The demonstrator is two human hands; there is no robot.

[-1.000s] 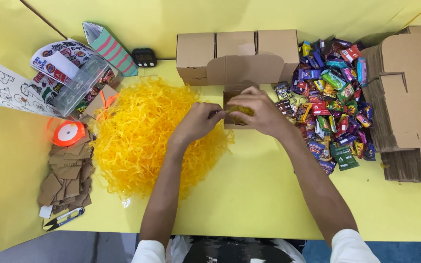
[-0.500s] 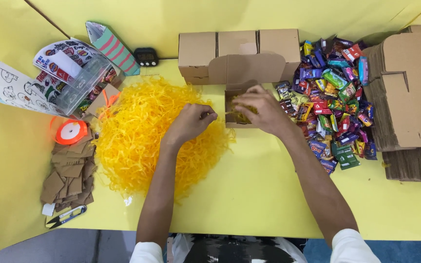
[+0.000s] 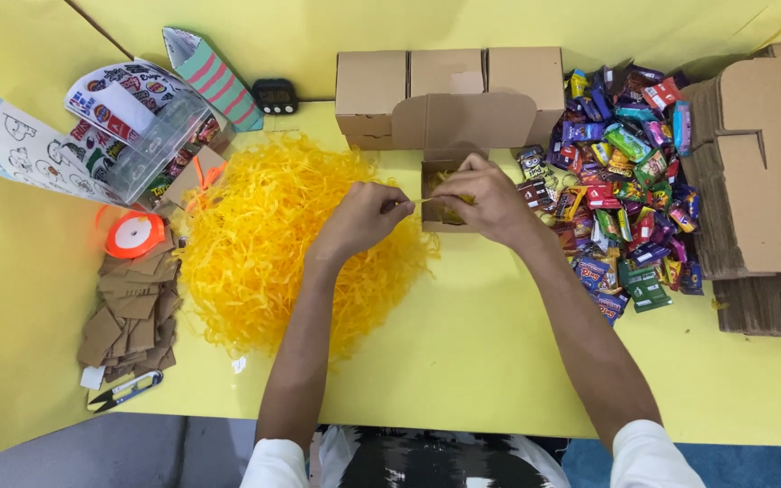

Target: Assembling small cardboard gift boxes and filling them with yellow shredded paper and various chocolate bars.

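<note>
- at the far left of the yellow tabletop (image 3: 463, 361) lie printed sticker sheets (image 3: 42, 145) and a clear plastic box (image 3: 151, 145), with a spool of orange ribbon (image 3: 135, 235) just below them.
- under the spool sits a loose stack of brown cardboard tags (image 3: 133, 321), and small thread snips (image 3: 127, 390) lie at its lower edge.
- a big heap of shredded yellow paper filler (image 3: 273, 239) spreads across the middle-left of the tabletop.
- the left hand (image 3: 363, 220) rests over the right edge of that heap, its fingers pinched shut on a thin strand of the filler that runs towards the other hand.
- the small open brown cardboard box (image 3: 449, 181) stands just right of the heap, lid flap up, some yellow filler inside.
- the right hand (image 3: 479, 197) is over the box's opening, fingers curled and closed on filler.
- behind it stand three closed brown cardboard boxes (image 3: 449, 81).
- further right lies a pile of colourful wrapped sweets (image 3: 630, 190), then stacks of flat cardboard box blanks (image 3: 761, 181).
</note>
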